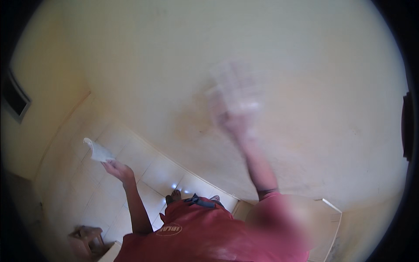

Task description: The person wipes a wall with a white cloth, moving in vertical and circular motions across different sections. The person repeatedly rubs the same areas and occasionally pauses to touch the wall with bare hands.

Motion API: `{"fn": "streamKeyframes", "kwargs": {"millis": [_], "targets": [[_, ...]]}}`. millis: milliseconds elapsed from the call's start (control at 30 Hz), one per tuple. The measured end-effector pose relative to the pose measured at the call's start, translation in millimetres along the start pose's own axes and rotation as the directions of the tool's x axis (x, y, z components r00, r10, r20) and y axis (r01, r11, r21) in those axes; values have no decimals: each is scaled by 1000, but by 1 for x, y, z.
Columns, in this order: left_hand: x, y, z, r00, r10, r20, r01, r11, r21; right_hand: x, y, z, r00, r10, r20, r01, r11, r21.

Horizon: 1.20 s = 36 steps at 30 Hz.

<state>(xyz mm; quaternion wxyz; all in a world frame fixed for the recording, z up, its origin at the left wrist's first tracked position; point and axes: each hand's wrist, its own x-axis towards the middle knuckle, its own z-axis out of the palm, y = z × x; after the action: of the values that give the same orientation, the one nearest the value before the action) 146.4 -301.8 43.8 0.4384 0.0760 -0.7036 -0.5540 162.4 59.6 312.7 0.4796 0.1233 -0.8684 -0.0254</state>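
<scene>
My left hand (117, 169) is held out low on the left, its fingers closed on the edge of a thin, curled white sheet (101, 152). Whether the sheet is paper or cloth I cannot make out. My right arm reaches up in front of me to a pale cream wall (314, 100). At its end my right hand (235, 111) is smeared by motion against the wall. A whitish blur covers its fingers, so what it holds, if anything, does not show clearly.
Light floor tiles (150, 172) lie below, around my feet. A brown stool (85, 238) stands at the lower left. A dark framed opening (16, 98) is in the left wall, and a dark object (406, 126) shows at the right rim. A pale panel (325, 227) stands at lower right.
</scene>
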Motion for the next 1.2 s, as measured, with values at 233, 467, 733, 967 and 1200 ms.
{"fn": "streamKeyframes", "kwargs": {"millis": [233, 467, 733, 967, 1200], "targets": [[5, 28, 9, 990, -134, -52, 134, 991, -7, 106, 33, 4, 957, 6, -291, -181, 795, -579], [8, 84, 34, 992, -113, 61, 121, 983, -140, -195, -120, 312, 219, -601, 769, 578, 715, 394], [-16, 226, 126, 662, 597, 453, -452, 800, -394, -271, -139, 163, 818, -52, 573, -412, 643, 646], [-43, 336, 231, 482, 783, 393, -627, 622, -470, -179, -44, -34, 911, 409, 63, -413, 902, 125], [109, 454, 242, 550, 835, 11, -751, 500, -431, -143, -12, -101, 889, 410, -203, -432, 899, -78]]}}
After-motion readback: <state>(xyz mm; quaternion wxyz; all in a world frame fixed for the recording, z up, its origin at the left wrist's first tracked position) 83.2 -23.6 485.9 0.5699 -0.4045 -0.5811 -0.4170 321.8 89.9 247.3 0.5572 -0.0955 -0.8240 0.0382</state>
